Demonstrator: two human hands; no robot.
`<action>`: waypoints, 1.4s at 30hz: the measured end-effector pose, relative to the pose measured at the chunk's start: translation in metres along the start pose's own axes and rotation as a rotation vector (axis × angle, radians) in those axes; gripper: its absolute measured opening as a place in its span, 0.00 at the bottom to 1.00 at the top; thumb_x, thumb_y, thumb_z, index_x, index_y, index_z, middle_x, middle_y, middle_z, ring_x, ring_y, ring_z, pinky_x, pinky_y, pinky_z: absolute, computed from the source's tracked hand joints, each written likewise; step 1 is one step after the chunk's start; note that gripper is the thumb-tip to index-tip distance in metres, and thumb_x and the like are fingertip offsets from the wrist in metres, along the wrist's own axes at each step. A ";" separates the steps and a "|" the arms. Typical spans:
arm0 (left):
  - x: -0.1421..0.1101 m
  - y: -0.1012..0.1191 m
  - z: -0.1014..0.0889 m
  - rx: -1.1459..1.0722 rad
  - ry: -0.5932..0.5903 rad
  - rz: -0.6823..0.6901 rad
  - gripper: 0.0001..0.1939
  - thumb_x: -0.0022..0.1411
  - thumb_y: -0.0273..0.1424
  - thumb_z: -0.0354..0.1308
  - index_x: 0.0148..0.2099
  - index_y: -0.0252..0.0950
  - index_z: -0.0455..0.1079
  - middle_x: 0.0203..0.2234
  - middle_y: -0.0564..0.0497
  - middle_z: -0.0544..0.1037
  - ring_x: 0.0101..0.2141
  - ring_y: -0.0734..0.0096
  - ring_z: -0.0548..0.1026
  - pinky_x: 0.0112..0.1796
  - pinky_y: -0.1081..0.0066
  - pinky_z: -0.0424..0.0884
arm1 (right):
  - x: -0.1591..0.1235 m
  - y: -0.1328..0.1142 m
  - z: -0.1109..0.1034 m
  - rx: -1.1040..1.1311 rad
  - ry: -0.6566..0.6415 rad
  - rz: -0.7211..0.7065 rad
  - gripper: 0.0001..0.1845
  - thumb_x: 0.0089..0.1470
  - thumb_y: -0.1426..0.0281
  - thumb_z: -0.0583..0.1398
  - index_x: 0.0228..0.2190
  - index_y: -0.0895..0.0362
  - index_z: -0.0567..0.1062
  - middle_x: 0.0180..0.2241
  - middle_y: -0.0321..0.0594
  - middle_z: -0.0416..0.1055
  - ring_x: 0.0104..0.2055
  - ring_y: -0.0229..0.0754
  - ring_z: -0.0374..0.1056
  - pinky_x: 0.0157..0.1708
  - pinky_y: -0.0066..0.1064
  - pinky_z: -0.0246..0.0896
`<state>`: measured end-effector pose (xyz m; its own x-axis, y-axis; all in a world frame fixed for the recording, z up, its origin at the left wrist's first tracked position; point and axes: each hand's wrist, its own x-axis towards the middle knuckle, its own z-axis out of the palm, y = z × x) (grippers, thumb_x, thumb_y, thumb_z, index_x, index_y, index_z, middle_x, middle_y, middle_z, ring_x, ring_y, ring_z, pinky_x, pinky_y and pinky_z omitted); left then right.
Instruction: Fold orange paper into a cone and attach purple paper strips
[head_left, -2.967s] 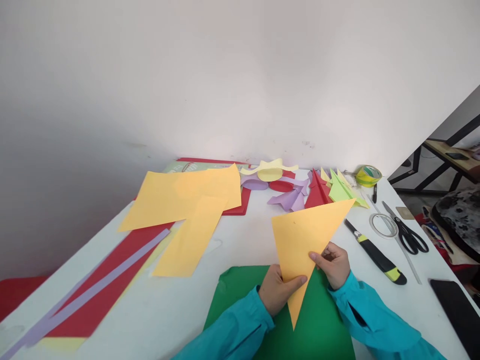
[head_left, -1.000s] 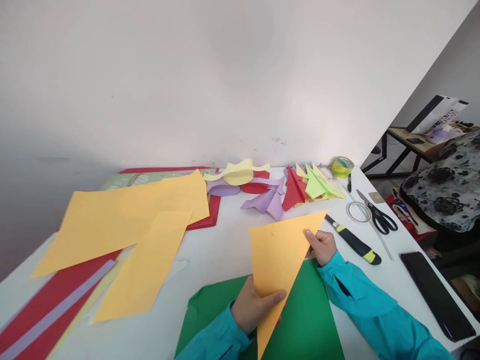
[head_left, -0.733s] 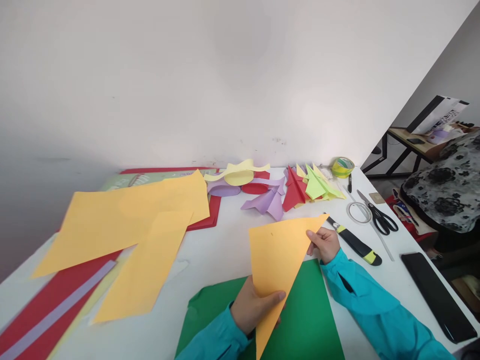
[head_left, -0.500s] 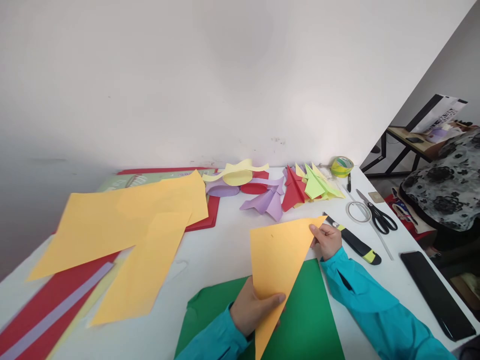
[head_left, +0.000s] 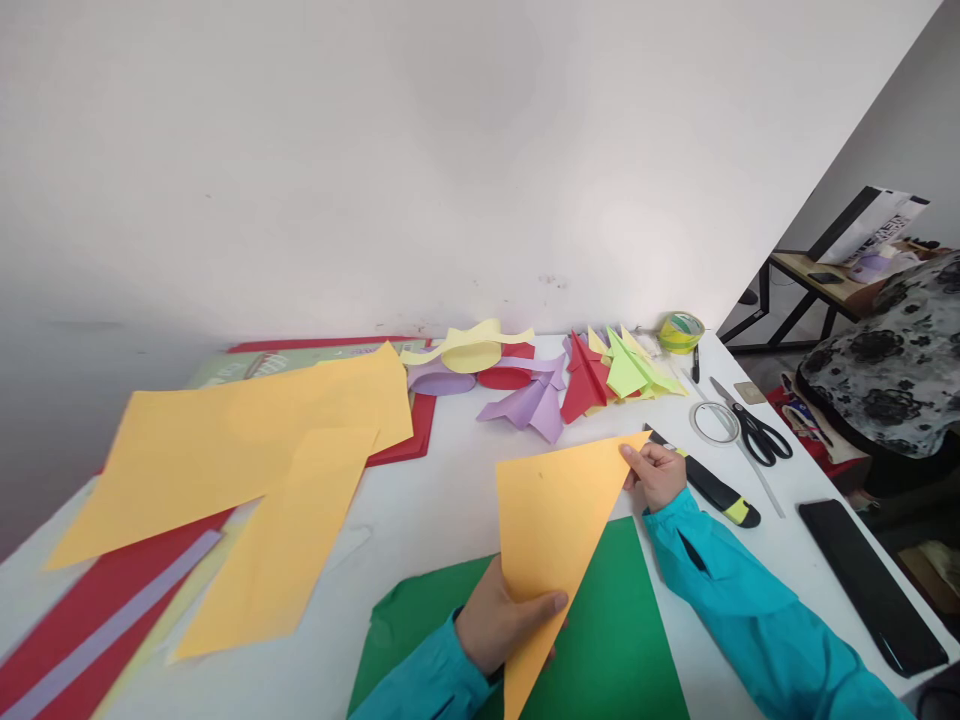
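Observation:
A sheet of orange paper (head_left: 555, 510), folded into a triangle, is held up in both hands over a green sheet (head_left: 607, 620). My left hand (head_left: 502, 615) grips its lower part, thumb across the front and fingers mostly hidden behind. At the upper right corner, my right hand (head_left: 652, 474) pinches the paper between thumb and fingers. A black and yellow utility knife (head_left: 720, 490) lies on the table just beside my right hand.
Orange sheets (head_left: 225, 430) cover the left side over red paper (head_left: 150, 570). Folded paper planes (head_left: 585, 375) and paper loops (head_left: 472, 355) line the wall. Scissors (head_left: 761, 435), a tape roll (head_left: 715, 422) and a phone (head_left: 870, 580) lie right. A person in patterned clothing (head_left: 892, 360) is beyond.
The view has shifted very slightly. Both hands keep the same hold on the folded orange paper, which stays in nearly the same place.

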<state>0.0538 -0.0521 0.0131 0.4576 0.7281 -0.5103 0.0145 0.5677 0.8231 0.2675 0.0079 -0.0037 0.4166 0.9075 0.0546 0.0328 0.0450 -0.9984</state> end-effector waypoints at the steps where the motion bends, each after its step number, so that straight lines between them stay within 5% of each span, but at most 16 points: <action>1: -0.001 0.001 0.000 0.007 -0.004 -0.002 0.26 0.35 0.44 0.68 0.34 0.35 0.64 0.14 0.54 0.72 0.13 0.72 0.68 0.15 0.71 0.65 | 0.000 0.000 0.000 0.000 0.018 0.001 0.22 0.40 0.58 0.64 0.09 0.56 0.64 0.06 0.32 0.63 0.08 0.33 0.56 0.09 0.25 0.51; 9: -0.002 0.002 0.001 0.029 -0.005 -0.037 0.28 0.35 0.44 0.68 0.36 0.37 0.62 0.15 0.55 0.72 0.13 0.74 0.67 0.16 0.71 0.66 | 0.002 0.002 -0.004 -0.029 0.086 -0.002 0.26 0.43 0.57 0.62 0.06 0.56 0.61 0.04 0.30 0.58 0.08 0.31 0.52 0.09 0.25 0.48; 21: -0.004 0.004 0.000 0.035 -0.024 -0.026 0.28 0.34 0.43 0.68 0.35 0.35 0.63 0.15 0.55 0.72 0.13 0.74 0.67 0.16 0.71 0.66 | 0.007 0.002 -0.005 -0.039 0.097 -0.025 0.16 0.41 0.59 0.64 0.16 0.59 0.74 0.06 0.30 0.62 0.08 0.33 0.56 0.09 0.25 0.52; 37: -0.003 0.002 -0.001 0.062 -0.037 -0.036 0.29 0.34 0.45 0.67 0.36 0.35 0.61 0.15 0.56 0.72 0.13 0.74 0.67 0.17 0.71 0.67 | 0.012 0.005 -0.012 0.045 0.109 0.014 0.25 0.47 0.54 0.58 0.10 0.58 0.68 0.05 0.32 0.60 0.08 0.32 0.54 0.08 0.24 0.47; 42: -0.003 0.002 -0.002 0.061 -0.015 -0.044 0.28 0.35 0.46 0.67 0.34 0.35 0.62 0.15 0.56 0.72 0.13 0.74 0.67 0.16 0.71 0.66 | 0.013 0.011 -0.011 0.110 -0.016 0.059 0.31 0.49 0.47 0.51 0.18 0.61 0.74 0.08 0.38 0.65 0.09 0.36 0.59 0.08 0.26 0.53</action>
<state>0.0512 -0.0521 0.0157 0.4687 0.6971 -0.5425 0.0888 0.5738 0.8141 0.2830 0.0161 -0.0135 0.4005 0.9163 -0.0038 -0.0912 0.0358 -0.9952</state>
